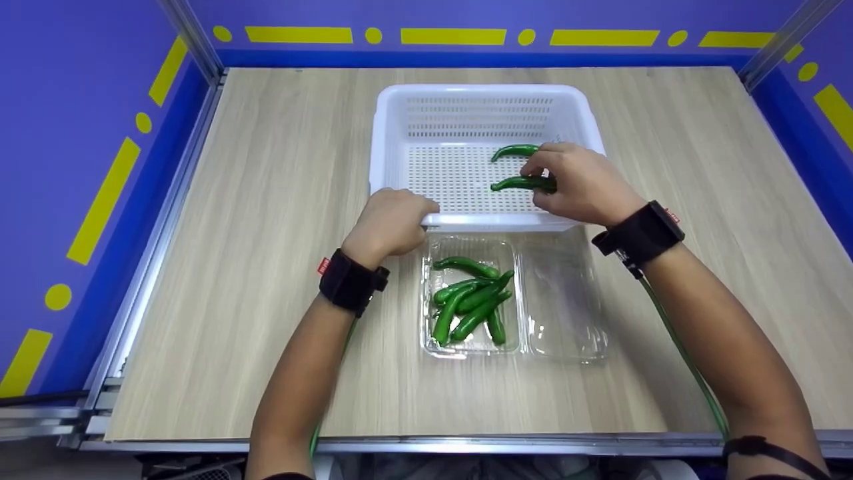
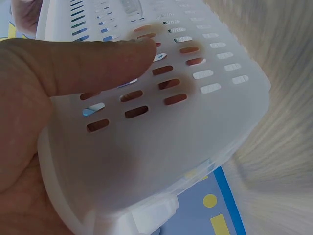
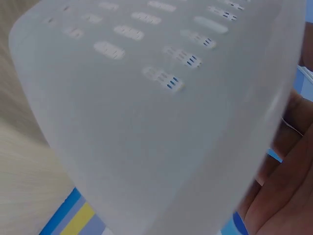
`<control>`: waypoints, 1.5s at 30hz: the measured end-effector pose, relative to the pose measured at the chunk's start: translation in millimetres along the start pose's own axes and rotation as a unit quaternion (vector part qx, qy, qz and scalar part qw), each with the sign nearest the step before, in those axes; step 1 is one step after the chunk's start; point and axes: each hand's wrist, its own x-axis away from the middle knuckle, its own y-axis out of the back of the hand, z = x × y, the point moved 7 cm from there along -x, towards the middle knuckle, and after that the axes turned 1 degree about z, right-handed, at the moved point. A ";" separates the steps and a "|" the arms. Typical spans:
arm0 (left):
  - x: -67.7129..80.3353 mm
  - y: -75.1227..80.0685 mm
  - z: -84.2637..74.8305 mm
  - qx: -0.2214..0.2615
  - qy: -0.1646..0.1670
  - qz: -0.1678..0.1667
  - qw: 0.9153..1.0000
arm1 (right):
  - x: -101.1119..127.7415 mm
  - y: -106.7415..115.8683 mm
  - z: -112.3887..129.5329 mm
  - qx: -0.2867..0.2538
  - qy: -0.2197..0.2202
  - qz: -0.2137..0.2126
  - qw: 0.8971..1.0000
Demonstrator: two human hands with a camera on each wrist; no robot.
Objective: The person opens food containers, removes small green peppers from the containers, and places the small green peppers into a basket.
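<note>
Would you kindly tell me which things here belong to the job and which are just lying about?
In use: basket, held by left hand; pepper in right hand; second pepper; tray of peppers.
Lying about: clear lid.

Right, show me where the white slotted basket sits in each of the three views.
Head: the white basket sits at top centre of the table; left hand grips its near rim, right hand reaches inside.
Left wrist: the basket's slotted wall fills the frame, the thumb pressed on it.
Right wrist: its blurred wall fills most of the picture.
Shared landmark: the rows of slots in the basket wall.
</note>
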 end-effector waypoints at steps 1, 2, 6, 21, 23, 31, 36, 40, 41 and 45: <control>0.1 -0.2 0.0 0.000 0.001 0.001 1.000 | -0.2 -0.1 -0.7 0.000 -0.002 0.001 1.000; -0.1 -0.5 0.2 0.001 0.001 0.003 1.000 | -0.3 -0.3 -1.4 0.000 -0.003 0.003 1.000; 0.0 -0.8 0.3 0.001 0.003 0.006 1.000 | -1.8 -1.1 -3.8 -0.003 -0.008 0.009 1.000; 0.7 0.7 -0.2 0.005 -0.003 -0.005 1.000 | -10.4 3.6 -15.5 -0.012 -0.040 0.034 0.999; 0.6 0.4 0.0 0.004 -0.002 -0.003 1.000 | -11.7 4.6 -17.1 -0.016 -0.043 0.035 0.998; 0.4 1.1 -0.6 0.003 0.001 0.001 1.000 | -18.7 7.3 -22.7 -0.028 -0.053 0.045 0.997; 0.1 2.1 -2.0 -0.001 -0.001 0.000 1.000 | -22.0 8.9 -22.8 -0.026 -0.059 0.060 0.996; -0.1 2.3 -1.8 0.002 0.000 0.000 1.000 | -22.3 11.9 -21.6 -0.025 -0.059 0.063 0.996; 0.0 2.2 -1.5 0.003 0.001 0.000 1.000 | -22.4 12.6 -21.0 -0.025 -0.057 0.063 0.996; -0.3 1.7 -1.5 0.003 0.002 -0.001 1.000 | -22.5 15.1 -18.7 -0.026 -0.053 0.059 0.997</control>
